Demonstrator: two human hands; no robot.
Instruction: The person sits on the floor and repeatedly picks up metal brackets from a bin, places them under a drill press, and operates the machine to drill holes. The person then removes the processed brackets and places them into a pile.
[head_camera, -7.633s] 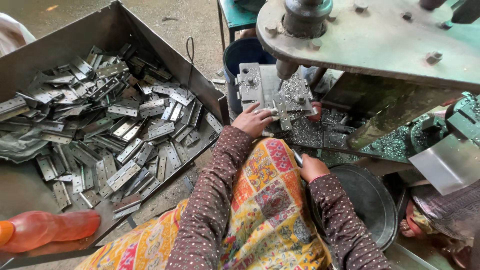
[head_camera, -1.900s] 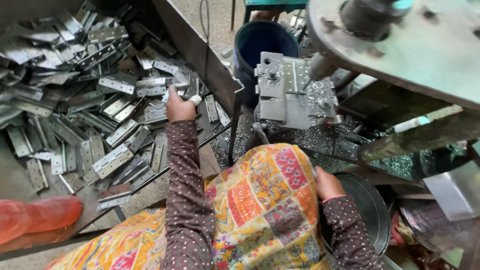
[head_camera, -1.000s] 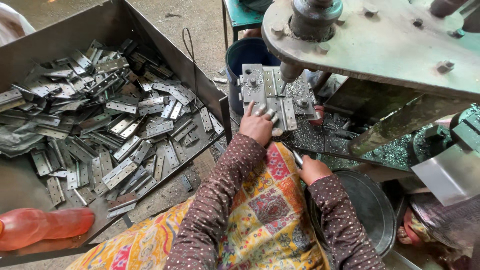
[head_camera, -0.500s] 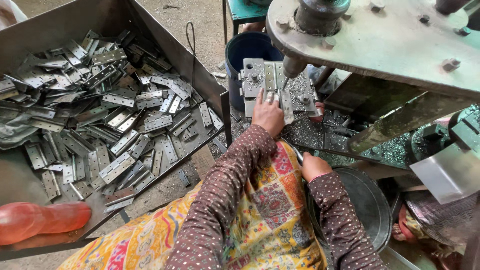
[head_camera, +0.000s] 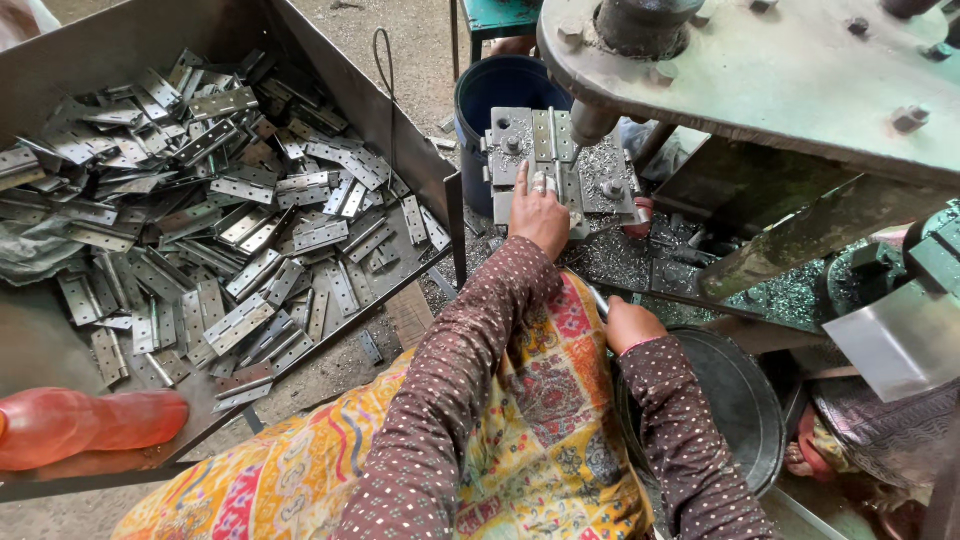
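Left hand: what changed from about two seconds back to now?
The left hand left the tray of loose hinges, where it was reaching into the pile, and moved right onto the hinge plate on the press fixture, fingers flat on it. The right hand stayed closed by the lap; the blue bucket stayed put.

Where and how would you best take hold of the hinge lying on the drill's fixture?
Grip the hinge by its near end, coming from the person's side. It lies flat with its knuckle running away from the person; the drill bit and shavings crowd its right, and the left hand already rests at that near end.
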